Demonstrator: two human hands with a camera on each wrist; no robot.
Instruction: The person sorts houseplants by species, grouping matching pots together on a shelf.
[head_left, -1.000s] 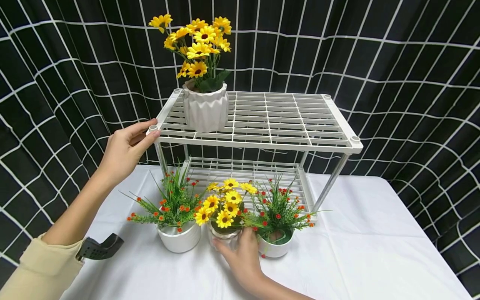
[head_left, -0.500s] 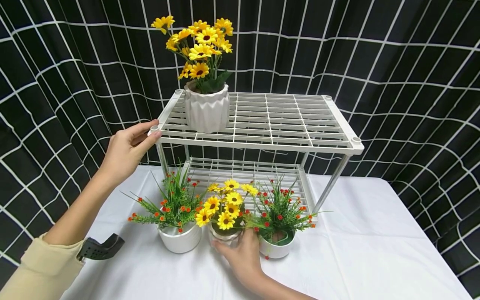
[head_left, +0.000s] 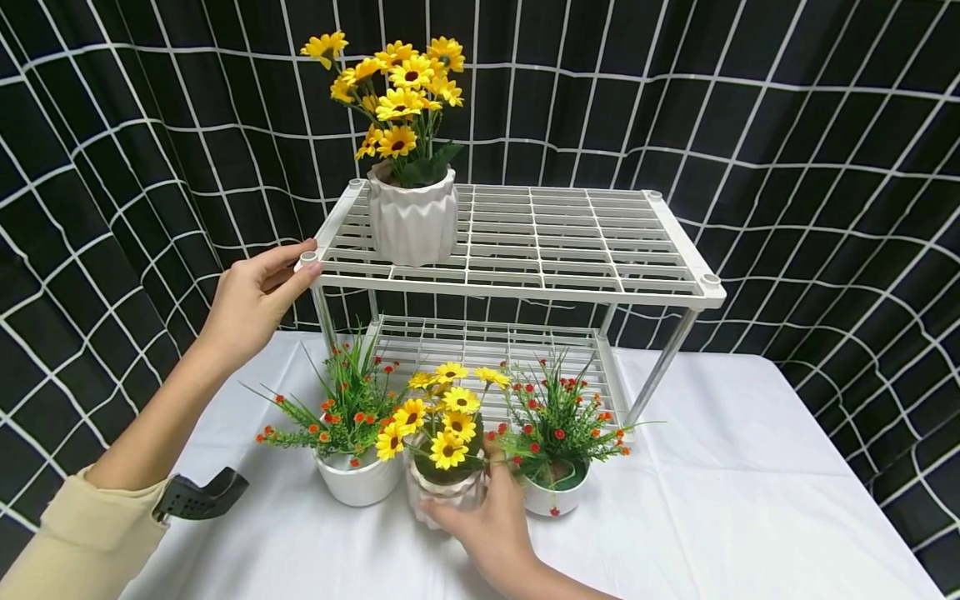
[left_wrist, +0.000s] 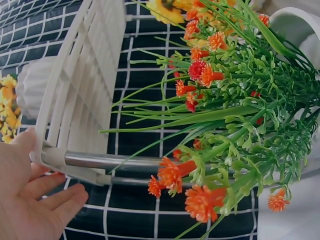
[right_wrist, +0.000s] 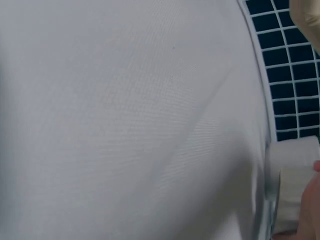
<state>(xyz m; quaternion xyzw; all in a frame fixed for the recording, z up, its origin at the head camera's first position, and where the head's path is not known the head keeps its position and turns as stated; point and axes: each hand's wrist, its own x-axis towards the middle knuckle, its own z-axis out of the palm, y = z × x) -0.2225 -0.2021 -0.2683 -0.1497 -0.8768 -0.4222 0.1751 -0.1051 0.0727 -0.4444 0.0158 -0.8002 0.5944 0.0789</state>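
Observation:
In the head view, my left hand holds the front left corner of a white two-tier rack, thumb in front. The left wrist view has that hand at the rack's corner, beside a steel post. My right hand grips a small white fluted pot of yellow daisy-like flowers, thumb on its near side and fingers on its right. In the right wrist view, part of this hand and pale pots show at the lower right edge.
Another fluted pot with yellow flowers stands on the rack's top left. White pots with red-orange flowers stand left and right of the held pot, before the lower shelf. White cloth covers the table; a black gridded curtain hangs behind.
My right hand has shifted the yellow-flowered pot slightly left and toward me, and the pot's front shows more. The left hand keeps its place on the rack corner.

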